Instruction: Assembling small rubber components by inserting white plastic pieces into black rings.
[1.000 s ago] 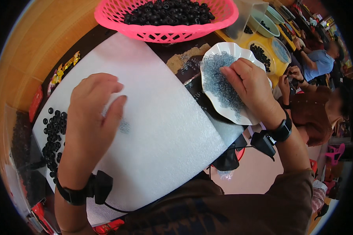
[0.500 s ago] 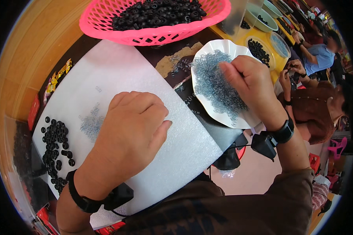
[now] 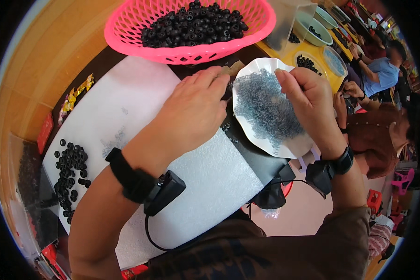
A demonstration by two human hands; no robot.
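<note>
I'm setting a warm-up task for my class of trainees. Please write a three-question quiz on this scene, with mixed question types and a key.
1. Multiple choice: What is heaped in the pink basket?
A) yellow cups
B) black rounded pieces
C) white buttons

2. True or false: Loose black pieces lie toward the left side of the white sheet.

3. Short answer: In this view, which hand overlaps the white scalloped plate bearing small coils?

Key:
1. B
2. True
3. The person's right hand

Springs [image 3: 261,107] lie in the plate [image 3: 297,146], right of the sheet [image 3: 210,186].
</note>
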